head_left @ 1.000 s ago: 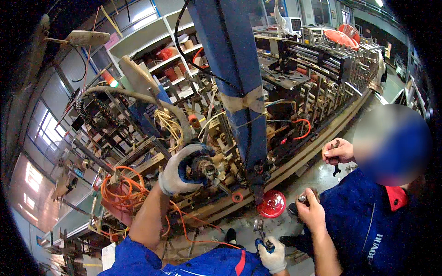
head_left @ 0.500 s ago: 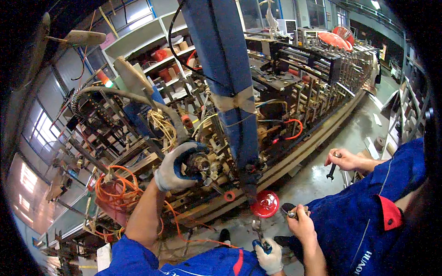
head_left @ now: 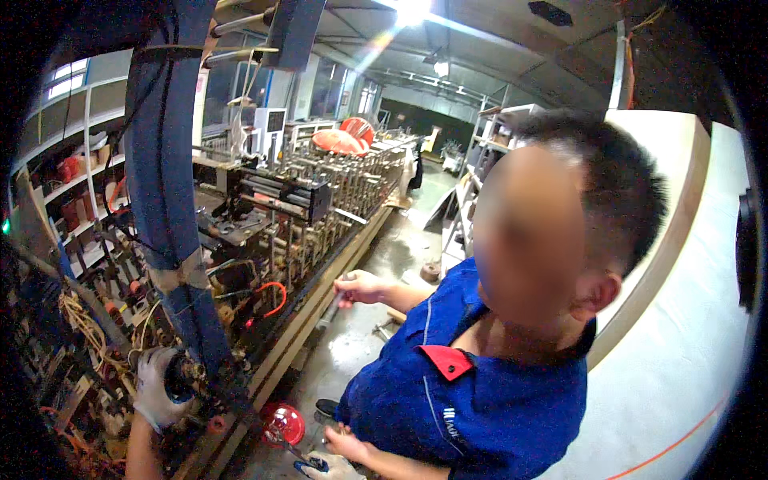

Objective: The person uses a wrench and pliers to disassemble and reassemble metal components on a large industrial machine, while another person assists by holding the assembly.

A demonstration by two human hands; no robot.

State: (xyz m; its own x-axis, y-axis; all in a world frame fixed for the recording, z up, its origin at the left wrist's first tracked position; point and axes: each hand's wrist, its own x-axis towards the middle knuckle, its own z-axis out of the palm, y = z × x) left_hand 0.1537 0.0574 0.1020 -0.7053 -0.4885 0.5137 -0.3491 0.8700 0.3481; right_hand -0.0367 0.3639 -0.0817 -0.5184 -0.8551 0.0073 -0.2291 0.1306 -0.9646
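Note:
My left hand (head_left: 158, 388), in a white glove with a dark blue palm, curls round a round metal machine part (head_left: 192, 370) beside the foot of the blue post. Its fingertips are partly hidden. At the lower edge my right hand (head_left: 330, 468), gloved the same way, is closed on a wrench (head_left: 290, 450) that points toward the machine and a shiny red round disc (head_left: 284, 424). A co-worker's bare hand (head_left: 342, 442) lies close above my right glove, gripping a small metal piece. Their other hand (head_left: 358, 288) holds another wrench (head_left: 328, 314).
The blue post (head_left: 164, 160) rises beside my left arm. A co-worker in blue overalls (head_left: 480, 384) stands close on the right. The long machine (head_left: 312, 188) with many rods runs away along its base rail (head_left: 280, 348). Cables (head_left: 84, 320) hang at the left.
The view has swung up and right, bringing the co-worker's head and the ceiling in. My left hand stays at the machine part; my right keeps the wrench, now closer to the co-worker's hand.

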